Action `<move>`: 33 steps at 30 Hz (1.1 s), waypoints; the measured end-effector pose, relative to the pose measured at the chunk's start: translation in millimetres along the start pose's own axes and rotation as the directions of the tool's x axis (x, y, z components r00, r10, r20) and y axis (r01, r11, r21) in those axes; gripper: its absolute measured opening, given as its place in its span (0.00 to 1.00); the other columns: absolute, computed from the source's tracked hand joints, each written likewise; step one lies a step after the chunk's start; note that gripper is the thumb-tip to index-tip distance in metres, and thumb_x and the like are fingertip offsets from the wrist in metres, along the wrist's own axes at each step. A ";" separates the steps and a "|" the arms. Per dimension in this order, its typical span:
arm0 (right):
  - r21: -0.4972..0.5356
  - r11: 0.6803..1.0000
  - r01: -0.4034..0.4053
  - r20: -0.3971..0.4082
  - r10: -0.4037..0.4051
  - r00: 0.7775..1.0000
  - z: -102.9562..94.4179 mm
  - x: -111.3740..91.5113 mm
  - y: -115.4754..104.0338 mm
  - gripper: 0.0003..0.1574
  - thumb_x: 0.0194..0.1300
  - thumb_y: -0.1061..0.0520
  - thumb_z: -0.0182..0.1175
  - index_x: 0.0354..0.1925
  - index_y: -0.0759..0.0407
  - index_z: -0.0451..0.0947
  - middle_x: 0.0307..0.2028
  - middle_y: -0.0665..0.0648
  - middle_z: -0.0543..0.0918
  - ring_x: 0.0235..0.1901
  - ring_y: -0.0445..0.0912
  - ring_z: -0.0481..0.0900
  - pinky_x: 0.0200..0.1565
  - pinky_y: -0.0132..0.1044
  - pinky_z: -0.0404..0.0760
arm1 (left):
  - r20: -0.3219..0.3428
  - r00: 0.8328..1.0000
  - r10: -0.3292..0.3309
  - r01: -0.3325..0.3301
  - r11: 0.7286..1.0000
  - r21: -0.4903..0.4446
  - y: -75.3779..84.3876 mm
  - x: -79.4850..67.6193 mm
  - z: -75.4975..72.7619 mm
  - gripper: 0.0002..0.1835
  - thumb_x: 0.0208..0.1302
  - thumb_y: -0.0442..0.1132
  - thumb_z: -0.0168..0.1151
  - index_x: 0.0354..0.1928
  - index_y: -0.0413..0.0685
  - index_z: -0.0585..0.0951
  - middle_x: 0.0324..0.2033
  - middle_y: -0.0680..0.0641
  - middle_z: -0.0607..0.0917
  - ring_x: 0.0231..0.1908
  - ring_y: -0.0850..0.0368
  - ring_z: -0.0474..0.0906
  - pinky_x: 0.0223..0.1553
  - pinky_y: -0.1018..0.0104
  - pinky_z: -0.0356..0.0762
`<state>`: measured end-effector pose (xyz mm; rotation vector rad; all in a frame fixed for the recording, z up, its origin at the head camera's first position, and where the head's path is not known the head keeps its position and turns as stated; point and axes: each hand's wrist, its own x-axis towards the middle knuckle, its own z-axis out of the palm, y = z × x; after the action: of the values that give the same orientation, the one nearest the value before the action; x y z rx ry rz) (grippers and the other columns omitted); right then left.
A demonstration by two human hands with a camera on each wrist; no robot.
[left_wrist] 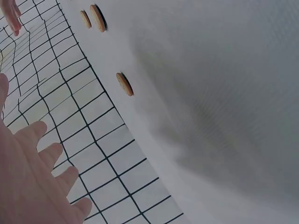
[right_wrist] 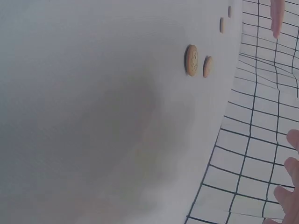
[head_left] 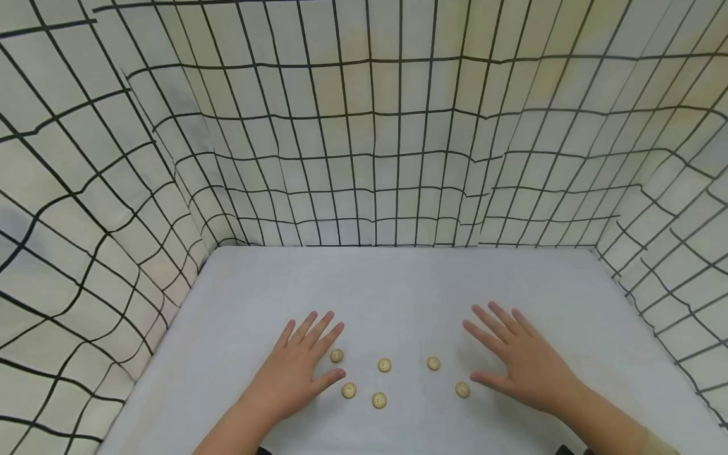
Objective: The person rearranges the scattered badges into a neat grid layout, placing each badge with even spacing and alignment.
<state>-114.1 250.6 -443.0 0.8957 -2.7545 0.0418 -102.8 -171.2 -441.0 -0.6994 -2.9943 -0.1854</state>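
Note:
Several small round biscuits with a pattern pressed into their tops lie flat on the white table [head_left: 398,291]. My left hand [head_left: 292,376] is spread palm down at the left, fingers straight. Its thumb points at one biscuit [head_left: 349,390], and another biscuit [head_left: 336,356] lies beside the index finger. At the right, my right hand [head_left: 526,363] is spread too, its thumb tip near a biscuit [head_left: 462,389]. Between the hands are a front biscuit [head_left: 379,400], one behind it [head_left: 384,365], and one farther right [head_left: 434,363]. Neither hand holds anything; both cast shadows on the table.
A pale wall with a black grid [head_left: 398,158] rises behind the table. Similar gridded walls stand at the left [head_left: 74,189] and right [head_left: 682,208], close along the table's sides.

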 end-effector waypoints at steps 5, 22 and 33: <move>0.050 0.999 -0.007 0.026 0.006 1.000 2.1 1.3 -0.1 0.51 0.61 0.25 0.58 0.75 0.41 0.60 0.76 0.52 0.57 0.74 0.56 0.52 0.72 0.39 0.29 | 0.046 0.999 -0.025 0.029 0.995 -0.092 -3.7 0.4 0.7 0.41 0.67 0.68 0.53 0.77 0.60 0.60 0.77 0.52 0.54 0.75 0.46 0.49 0.71 0.41 0.46; 0.129 0.990 -0.051 0.123 0.035 0.992 3.7 6.7 0.0 0.44 0.60 0.27 0.62 0.70 0.41 0.69 0.70 0.53 0.68 0.67 0.57 0.67 0.61 0.59 0.69 | 0.136 0.981 -0.140 0.171 0.952 -0.256 -17.3 4.5 1.9 0.38 0.65 0.59 0.64 0.74 0.60 0.65 0.71 0.50 0.66 0.70 0.46 0.61 0.67 0.43 0.59; 0.238 0.965 -0.110 0.310 0.032 0.950 13.2 8.1 -1.6 0.34 0.59 0.27 0.62 0.60 0.36 0.79 0.54 0.48 0.79 0.55 0.49 0.77 0.55 0.52 0.76 | 0.256 0.953 -0.160 0.245 0.904 -0.349 -23.7 8.9 2.3 0.34 0.59 0.51 0.71 0.68 0.61 0.74 0.63 0.49 0.74 0.66 0.45 0.67 0.64 0.44 0.64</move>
<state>-122.5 243.2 -453.9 0.9310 -3.1223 0.2989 -121.4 -188.1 -445.0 -0.4491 -3.2816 -0.7633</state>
